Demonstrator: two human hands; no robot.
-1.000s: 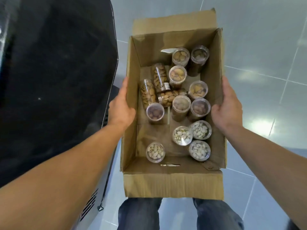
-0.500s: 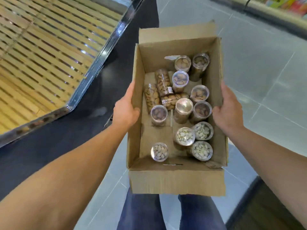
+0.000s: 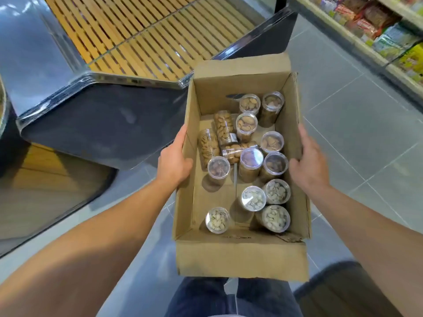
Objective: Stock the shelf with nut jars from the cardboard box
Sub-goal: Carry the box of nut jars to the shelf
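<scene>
Carried stock, seen from above. A slatted wooden display stand with a dark sloping side fills the picture from 9 to 12 o'clock; its steel-edged corner lies just beside the far left corner of the box, and a swing to the left would likely catch there. A shelf of packaged goods runs along the 1 to 2 o'clock edge, well apart from the box. Grey tiled floor lies open from 2 to 4 o'clock, which is judged the freest room for turning; a dark object, not identifiable, sits low at 5 o'clock near the legs and could trip a step. The cardboard box is held in the air at centre, flaps open. The left hand has its grip closed over the left wall, thumb inside, fingers outside; the right hand does the same on the right wall. Both hold thin side walls, not the base, so the cardboard may buckle or the bottom sag under load. The nut jars stand loosely on the box floor, mostly toward 1 to 5 o'clock within it, with bare cardboard at the near left; three almond jars already lie on their sides at about 11 o'clock in the box. A tilt would probably send the upright jars sliding or toppling. One pistachio jar stands alone at 7 o'clock, the likeliest to roll.
</scene>
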